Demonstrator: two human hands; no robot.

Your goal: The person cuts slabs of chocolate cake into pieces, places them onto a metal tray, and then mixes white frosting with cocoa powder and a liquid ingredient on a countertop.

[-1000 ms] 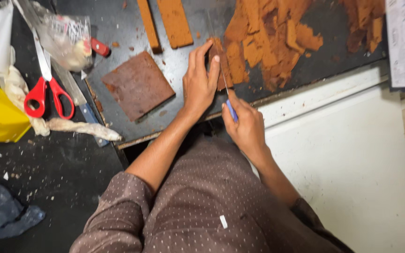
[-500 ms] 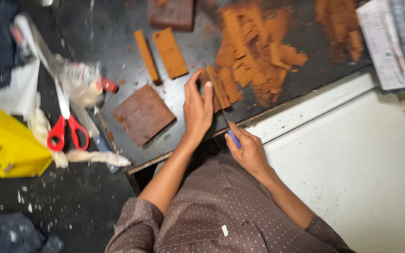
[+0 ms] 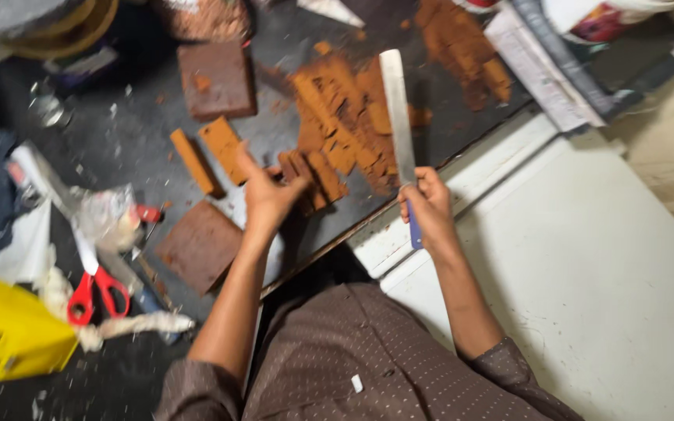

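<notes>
My right hand [image 3: 429,209] grips the blue handle of a long knife [image 3: 396,111], whose pale blade points up and away over the dark board [image 3: 134,140]. My left hand [image 3: 268,196] rests with fingers curled on a few cut brown strips [image 3: 317,173] near the board's front edge. Behind them lies a heap of orange-brown cut pieces [image 3: 345,117]. A square brown slab [image 3: 200,245] sits left of my left wrist, and another slab [image 3: 215,79] lies farther back. Two narrow bars [image 3: 211,154] lie between the slabs.
Red-handled scissors [image 3: 94,285] and a crumpled clear bag [image 3: 104,217] lie at the left. A yellow object [image 3: 14,334] sits at the lower left. A second pile of brown pieces [image 3: 462,54] is at the back right. A white surface [image 3: 602,265] stretches to the right.
My right hand has lifted the knife off the strips, so the blade now stands raised over the heap. The left hand has curled onto the strips. The view has shifted.
</notes>
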